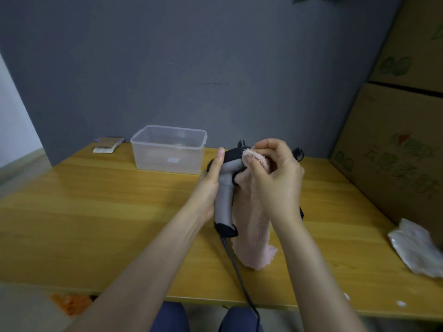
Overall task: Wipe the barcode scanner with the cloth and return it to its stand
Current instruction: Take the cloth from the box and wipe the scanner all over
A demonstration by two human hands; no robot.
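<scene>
The barcode scanner point(225, 200) has a grey handle and a black head, and I hold it upright above the wooden table point(96, 212). My left hand point(211, 185) grips its handle from the left. My right hand point(271, 178) is closed on a pink fluffy cloth point(254, 236) and presses it against the right side of the scanner's head; the cloth's free end hangs down beside the handle. A black cable point(237, 271) trails from the handle's base over the table's front edge. Black parts of the stand point(298, 153) show behind my right hand, mostly hidden.
A clear plastic box point(167, 152) stands at the back of the table, left of my hands. A small paper packet point(106, 146) lies at the back left. Stacked cardboard cartons point(395, 140) rise on the right. A crumpled plastic wrapper point(417, 248) lies at the right edge.
</scene>
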